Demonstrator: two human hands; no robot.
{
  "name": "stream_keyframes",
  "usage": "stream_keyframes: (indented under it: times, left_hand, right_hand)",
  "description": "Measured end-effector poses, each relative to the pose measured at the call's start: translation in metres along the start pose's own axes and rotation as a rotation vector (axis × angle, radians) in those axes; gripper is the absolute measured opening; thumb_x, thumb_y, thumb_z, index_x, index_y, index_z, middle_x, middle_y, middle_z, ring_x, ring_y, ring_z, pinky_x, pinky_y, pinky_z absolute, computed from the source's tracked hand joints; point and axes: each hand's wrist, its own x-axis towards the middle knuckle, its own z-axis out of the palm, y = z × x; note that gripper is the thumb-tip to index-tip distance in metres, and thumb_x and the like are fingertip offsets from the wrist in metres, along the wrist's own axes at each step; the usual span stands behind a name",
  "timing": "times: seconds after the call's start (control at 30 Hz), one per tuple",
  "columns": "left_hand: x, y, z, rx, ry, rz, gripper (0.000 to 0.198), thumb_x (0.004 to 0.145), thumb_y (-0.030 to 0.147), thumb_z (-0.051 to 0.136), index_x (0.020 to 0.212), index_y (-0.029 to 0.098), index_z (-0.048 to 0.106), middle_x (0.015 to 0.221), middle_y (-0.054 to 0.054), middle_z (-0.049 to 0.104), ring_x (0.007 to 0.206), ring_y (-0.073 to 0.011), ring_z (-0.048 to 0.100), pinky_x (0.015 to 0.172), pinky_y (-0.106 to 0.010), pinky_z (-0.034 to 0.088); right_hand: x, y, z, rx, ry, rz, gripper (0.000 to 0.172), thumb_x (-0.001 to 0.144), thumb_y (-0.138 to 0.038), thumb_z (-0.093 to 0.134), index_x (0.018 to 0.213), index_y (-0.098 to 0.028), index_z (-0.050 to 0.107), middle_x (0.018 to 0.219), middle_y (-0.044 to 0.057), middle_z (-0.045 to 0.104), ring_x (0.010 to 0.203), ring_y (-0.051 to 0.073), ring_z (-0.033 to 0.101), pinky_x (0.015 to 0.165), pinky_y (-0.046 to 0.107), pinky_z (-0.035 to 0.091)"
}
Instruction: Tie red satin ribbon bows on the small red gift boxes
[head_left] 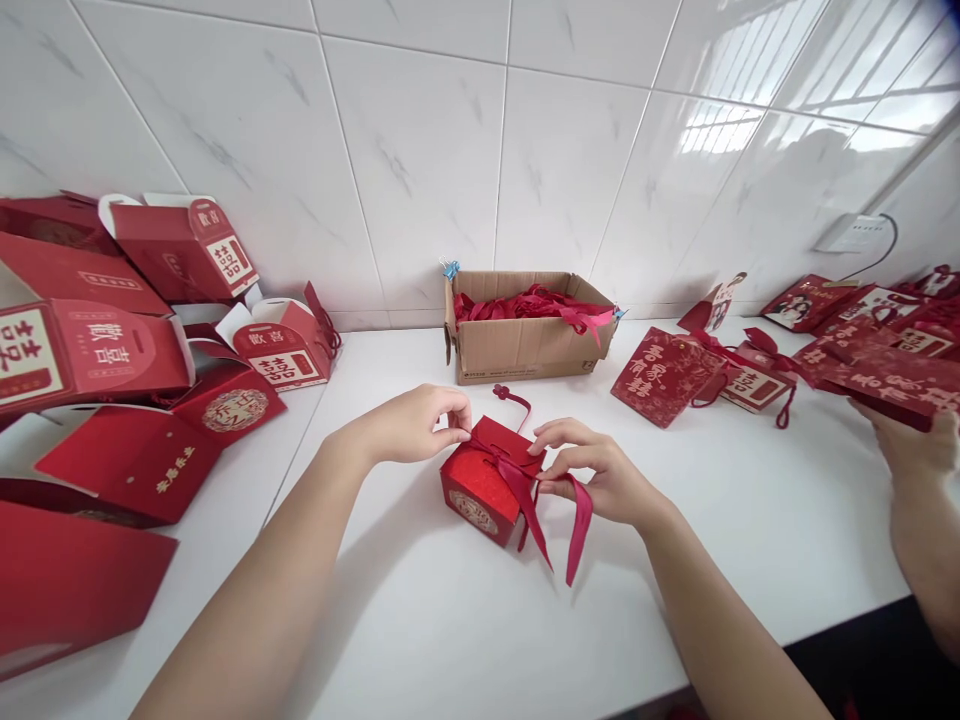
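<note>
A small red gift box (474,480) with a round gold pattern on its front rests on the white table, right between my hands. A dark red ribbon (517,480) runs across its top, and two loose tails hang over the right side. At the box's left top edge, my left hand (429,424) pinches the ribbon between thumb and forefinger. My right hand (589,468) has its fingers closed on the ribbon at the right side. Behind the box lies a thin red cord with a knotted flower end (502,393).
An open cardboard box (525,348) full of red ribbons stands against the tiled wall. Several red gift boxes (285,350) are piled at left. Red bags (667,375) and boxes lie at right, where another person's hand (911,445) holds a red package.
</note>
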Motion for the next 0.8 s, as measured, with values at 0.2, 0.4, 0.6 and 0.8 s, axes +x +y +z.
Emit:
stream_keyframes:
  times: [0.2, 0.4, 0.6, 0.8]
  left_hand:
    - [0.0, -0.003, -0.001, 0.017, 0.008, -0.003, 0.015, 0.079, 0.033, 0.05, 0.077, 0.021, 0.059, 0.088, -0.002, 0.065, 0.075, -0.0167, 0.055, 0.063, -0.027, 0.042]
    - [0.0, -0.001, -0.002, 0.032, -0.008, 0.012, 0.014, 0.08, 0.032, 0.05, 0.076, 0.021, 0.058, 0.086, 0.0, 0.065, 0.073, -0.0155, 0.054, 0.063, -0.026, 0.04]
    - [-0.003, 0.015, 0.001, -0.022, 0.049, 0.086, 0.013, 0.084, 0.029, 0.046, 0.084, 0.023, 0.057, 0.089, 0.001, 0.064, 0.073, -0.014, 0.052, 0.063, -0.025, 0.039]
    - [-0.003, 0.024, 0.006, -0.117, 0.017, 0.104, 0.013, 0.086, 0.026, 0.043, 0.089, 0.023, 0.055, 0.093, 0.001, 0.064, 0.08, -0.0145, 0.057, 0.066, -0.025, 0.043]
  right_hand:
    - [-0.001, 0.001, 0.001, 0.057, -0.037, 0.018, 0.003, 0.078, -0.021, 0.068, 0.076, -0.023, 0.07, 0.098, 0.009, 0.064, 0.1, 0.023, 0.057, 0.081, 0.041, 0.054]
    - [-0.001, 0.0, -0.004, 0.078, -0.069, 0.011, 0.004, 0.077, -0.022, 0.069, 0.073, -0.022, 0.068, 0.096, 0.008, 0.063, 0.098, 0.022, 0.057, 0.079, 0.039, 0.053]
    - [-0.002, -0.004, -0.005, 0.236, 0.074, 0.149, 0.006, 0.076, -0.023, 0.07, 0.077, -0.022, 0.064, 0.096, 0.007, 0.064, 0.088, 0.019, 0.061, 0.076, 0.035, 0.052]
    - [0.006, -0.002, -0.001, 0.672, 0.311, 0.355, 0.019, 0.08, -0.038, 0.065, 0.077, -0.021, 0.057, 0.085, 0.003, 0.066, 0.049, 0.008, 0.052, 0.043, 0.023, 0.042]
